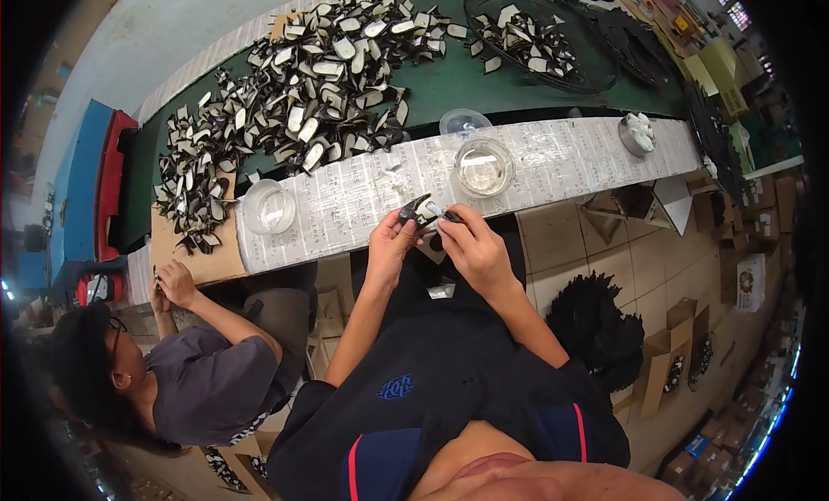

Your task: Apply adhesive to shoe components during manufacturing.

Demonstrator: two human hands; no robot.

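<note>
My left hand (393, 246) pinches a small black piece with a pale inner face (420, 209), which looks like a shoe part, just off the table's near edge. My right hand (473, 246) is closed at the piece's right end, its fingertips by a small whitish-blue bit (433, 207); I cannot make out whether that bit is separate. Just beyond my hands stands a clear round tub (485, 167) that seems to hold liquid. Across the green surface lies a large heap of similar black and cream pieces (328, 69).
On the left sits a co-worker (216, 380), hands by a cardboard sheet (220, 255). Another clear tub (269, 207) stands on the paper-covered strip (345, 203). Farther right are a cup of white lumps (637, 134) and a round black-rimmed tray (596, 85) of pieces.
</note>
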